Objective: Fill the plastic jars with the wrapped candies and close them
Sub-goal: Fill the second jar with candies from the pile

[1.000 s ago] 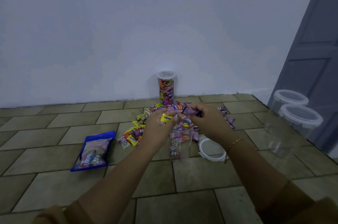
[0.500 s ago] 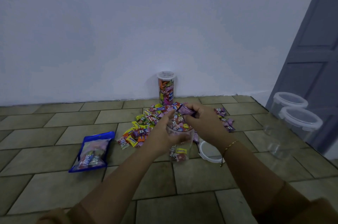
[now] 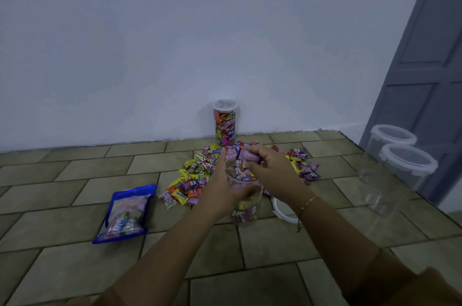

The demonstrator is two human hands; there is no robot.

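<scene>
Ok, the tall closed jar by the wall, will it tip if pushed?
Probably, if nudged high: the closed jar is tall and narrow on a small base. It looks packed with candies, so likely heavy enough to resist a light touch. Its smooth clear sides may be slippery.

left hand curled — right hand pinching

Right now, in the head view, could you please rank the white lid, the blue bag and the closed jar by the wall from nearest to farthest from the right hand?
From the right hand:
1. White lid, on the floor just under its wrist.
2. Closed jar, straight ahead against the wall.
3. Blue bag, far off to the left, past the left hand.
</scene>
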